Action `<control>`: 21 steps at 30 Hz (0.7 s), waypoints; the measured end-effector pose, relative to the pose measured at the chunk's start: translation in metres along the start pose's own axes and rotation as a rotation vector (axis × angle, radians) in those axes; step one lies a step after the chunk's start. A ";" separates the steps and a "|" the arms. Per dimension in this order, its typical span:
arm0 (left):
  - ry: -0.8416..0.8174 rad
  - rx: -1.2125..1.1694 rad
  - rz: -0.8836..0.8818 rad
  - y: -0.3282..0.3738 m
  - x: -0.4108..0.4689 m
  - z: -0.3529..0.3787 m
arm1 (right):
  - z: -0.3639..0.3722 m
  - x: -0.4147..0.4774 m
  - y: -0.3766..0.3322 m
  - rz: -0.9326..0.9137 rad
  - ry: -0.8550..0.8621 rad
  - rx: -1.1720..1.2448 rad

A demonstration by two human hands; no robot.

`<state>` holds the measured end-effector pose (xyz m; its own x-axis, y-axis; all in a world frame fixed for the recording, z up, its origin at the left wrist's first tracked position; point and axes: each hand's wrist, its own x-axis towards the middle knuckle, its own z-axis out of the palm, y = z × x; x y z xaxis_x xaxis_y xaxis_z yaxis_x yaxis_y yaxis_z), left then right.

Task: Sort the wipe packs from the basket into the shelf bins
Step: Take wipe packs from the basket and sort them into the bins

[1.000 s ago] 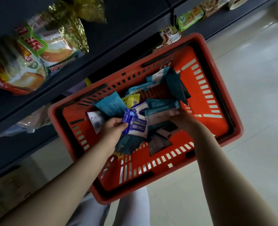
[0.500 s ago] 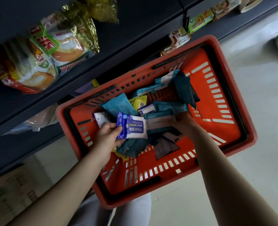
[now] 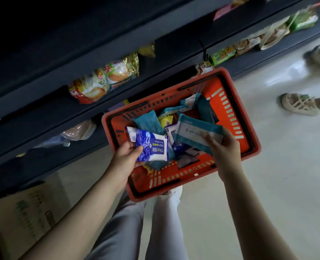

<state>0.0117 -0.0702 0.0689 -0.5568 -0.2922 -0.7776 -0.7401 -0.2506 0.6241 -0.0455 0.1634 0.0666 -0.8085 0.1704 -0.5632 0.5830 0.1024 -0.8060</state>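
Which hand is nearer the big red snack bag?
Left. The left hand, gripping a blue pack, is below the snack bag; the right hand, gripping a teal pack, is farther right.

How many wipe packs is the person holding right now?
2. A blue-and-white plastic wipe pack in the left hand; a larger teal-and-white plastic pack in the right hand. Others lie piled in the orange plastic basket, some possibly hidden.

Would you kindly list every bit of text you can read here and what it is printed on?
"75%": on the blue-and-white wipe pack held in the left hand.
"Alcohol Wipes": small print on the same pack, barely legible.
Teal wipe pack in the right hand: print too blurred.
Large snack bag: lettering too blurred.
Cardboard box: green print too blurred.
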 end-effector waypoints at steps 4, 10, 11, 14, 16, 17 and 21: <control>-0.054 -0.149 0.091 0.055 -0.106 -0.035 | -0.013 -0.109 -0.077 -0.071 0.003 0.231; -0.063 -0.512 0.176 0.111 -0.224 -0.094 | -0.008 -0.213 -0.171 -0.115 -0.058 0.379; -0.073 -0.562 0.195 0.117 -0.236 -0.103 | -0.003 -0.224 -0.185 -0.108 -0.077 0.398; -0.079 -0.698 0.245 0.132 -0.265 -0.131 | 0.022 -0.251 -0.223 -0.133 -0.159 0.379; -0.084 -0.779 0.272 0.143 -0.279 -0.152 | 0.044 -0.270 -0.245 -0.186 -0.215 0.338; -0.092 -0.806 0.281 0.149 -0.284 -0.164 | 0.058 -0.281 -0.255 -0.200 -0.236 0.333; -0.063 -0.793 0.301 0.170 -0.300 -0.219 | 0.120 -0.317 -0.281 -0.232 -0.300 0.344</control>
<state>0.1354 -0.2277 0.4253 -0.7250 -0.4038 -0.5580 -0.0871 -0.7499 0.6558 0.0373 -0.0372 0.4493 -0.9303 -0.1127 -0.3492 0.3663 -0.2325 -0.9010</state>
